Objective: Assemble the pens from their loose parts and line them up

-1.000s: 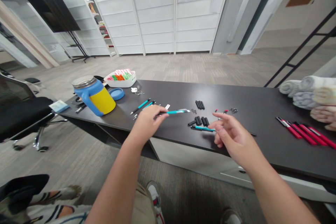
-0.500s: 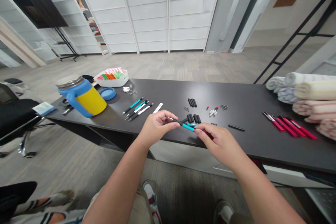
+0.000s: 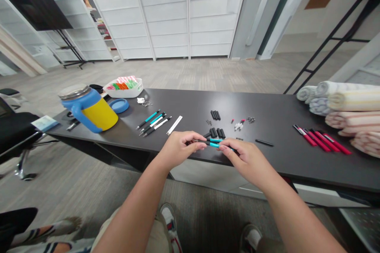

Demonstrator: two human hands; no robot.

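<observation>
My left hand (image 3: 181, 147) pinches the black front end of a teal and black mechanical pencil (image 3: 213, 145) above the table's front edge. Fingers of my right hand (image 3: 243, 156) close on its teal barrel at the other end. Just behind it, another teal barrel (image 3: 215, 140) shows, partly hidden by my hands. Beyond my hands lie several short black grips (image 3: 219, 133) and, farther back, several small black tubes (image 3: 215, 115). Several teal, white and black pencils (image 3: 154, 123) rest on the left beside thin white sticks (image 3: 174, 125).
Small white and pink pieces (image 3: 238, 126) and tiny metal parts (image 3: 251, 119) lie behind my right hand. Rightward are a black rod (image 3: 264, 142), red tubes (image 3: 322, 140) and rolled towels (image 3: 353, 104). A blue-yellow mug (image 3: 101, 112) and white basket (image 3: 130, 92) stand left.
My left hand has slid along the pencil toward its barrel, covering the tip that showed before. The pencil lies more level now. The view has shifted slightly.
</observation>
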